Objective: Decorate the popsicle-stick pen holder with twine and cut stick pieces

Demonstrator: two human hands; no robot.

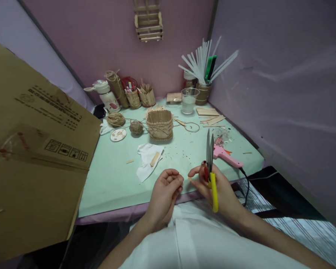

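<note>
My right hand [217, 186] holds a pair of scissors [210, 153] with yellow and red handles, blades pointing up. A tiny pale piece [190, 179] shows at the tip of its thumb, too small to name. Close beside it, my left hand [165, 194] is closed, thumb pressed to curled fingers; whatever it pinches is hidden. Beyond the left hand, a white cloth [147, 162] lies on the table with a short wooden strip [155, 159] on it. A woven-looking craft basket [160, 126] stands further back.
A pink glue gun [226, 156] with a black cord lies at right. Twine balls [136, 127], a cup of liquid [188, 101], craft sticks [207, 112] and a pot of white sticks [203, 93] are behind. A large cardboard box [36, 149] borders the left side.
</note>
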